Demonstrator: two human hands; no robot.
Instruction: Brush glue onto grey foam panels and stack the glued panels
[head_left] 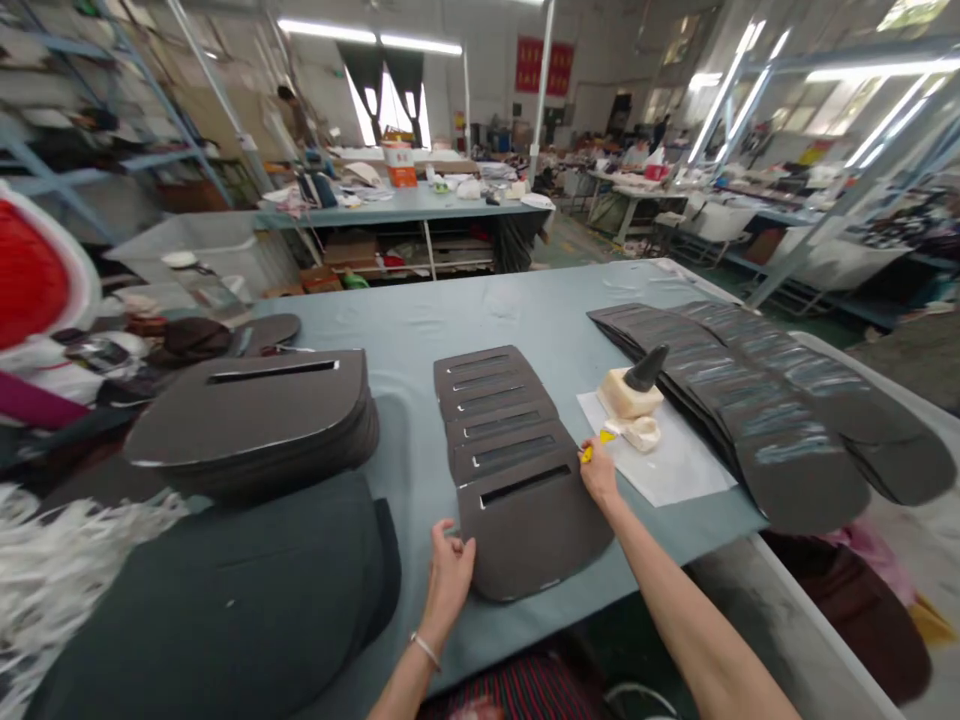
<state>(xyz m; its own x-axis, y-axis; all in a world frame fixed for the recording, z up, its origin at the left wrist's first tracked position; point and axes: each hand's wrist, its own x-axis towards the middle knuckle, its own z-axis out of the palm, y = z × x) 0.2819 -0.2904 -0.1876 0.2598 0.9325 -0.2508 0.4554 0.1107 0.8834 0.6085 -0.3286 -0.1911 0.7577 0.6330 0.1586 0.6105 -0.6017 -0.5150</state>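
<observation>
A fanned row of dark brown slotted panels (502, 420) lies on the grey-blue table (540, 310), the nearest panel (536, 535) on top. My left hand (448, 575) rests on that panel's left edge, fingers curled on it. My right hand (598, 470) is closed on a small yellow-handled brush (600, 443) at the panel's right edge, beside its slot. Just beyond stands a cream glue pot (628, 393) with a dark cone top, on a white sheet (667, 460).
A thick stack of slotted panels (255, 415) sits at left, with a dark felt pile (225, 590) nearer me. Overlapping glue-streaked panels (772, 400) spread at right. A red and white object (34, 270) and clutter line the left edge. Other workbenches stand behind.
</observation>
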